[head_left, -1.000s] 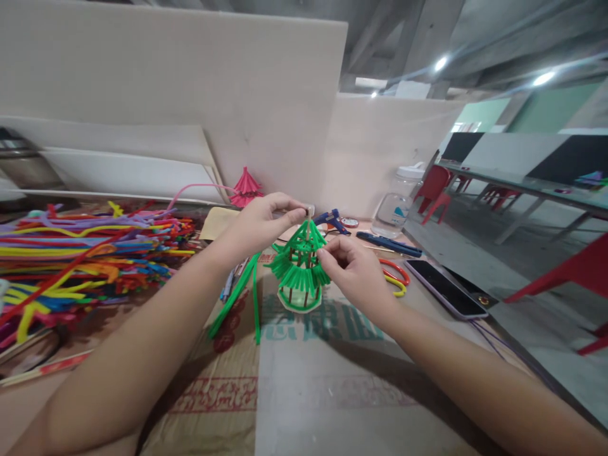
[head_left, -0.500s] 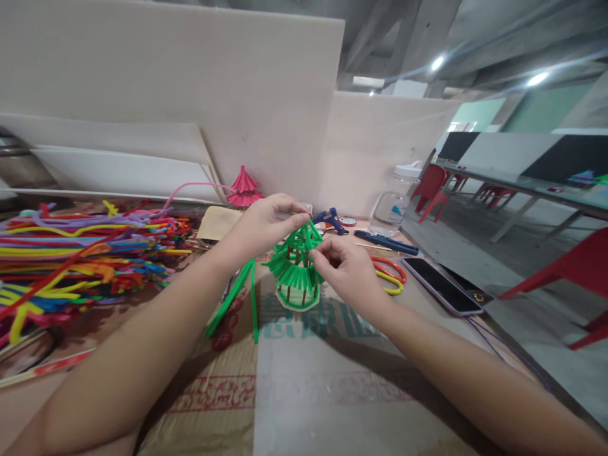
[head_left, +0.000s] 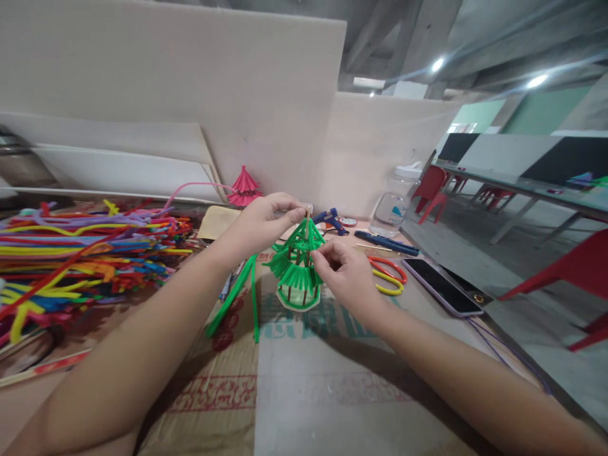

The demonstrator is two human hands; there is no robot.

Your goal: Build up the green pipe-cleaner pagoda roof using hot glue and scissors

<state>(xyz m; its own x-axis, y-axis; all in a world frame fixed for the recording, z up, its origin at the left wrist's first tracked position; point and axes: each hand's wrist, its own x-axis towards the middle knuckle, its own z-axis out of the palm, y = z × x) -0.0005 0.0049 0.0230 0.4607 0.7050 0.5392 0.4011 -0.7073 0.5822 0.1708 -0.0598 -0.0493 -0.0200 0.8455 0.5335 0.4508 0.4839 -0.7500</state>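
Observation:
A green pipe-cleaner pavilion [head_left: 297,272] with brown posts and an octagonal base stands upright on the covered table. My left hand [head_left: 268,221] has its thumb and fingers closed on the tip of the stick at the pavilion's top. At the right side of the upper roof, my right hand [head_left: 344,269] pinches the edge of the green roof. Loose green pipe cleaners [head_left: 232,297] lie just left of the pavilion.
Many coloured pipe cleaners [head_left: 90,253] are heaped at the left. Behind are a pink pavilion [head_left: 244,187], a blue glue gun [head_left: 332,220] and a clear bottle [head_left: 392,202]. At the right lie scissors [head_left: 389,278], a blue tool [head_left: 387,242] and a phone [head_left: 441,286].
The stick's tip at the top of the pavilion now shows by my left fingertips, and the green strips there sit slightly lower. Both hands have hardly moved.

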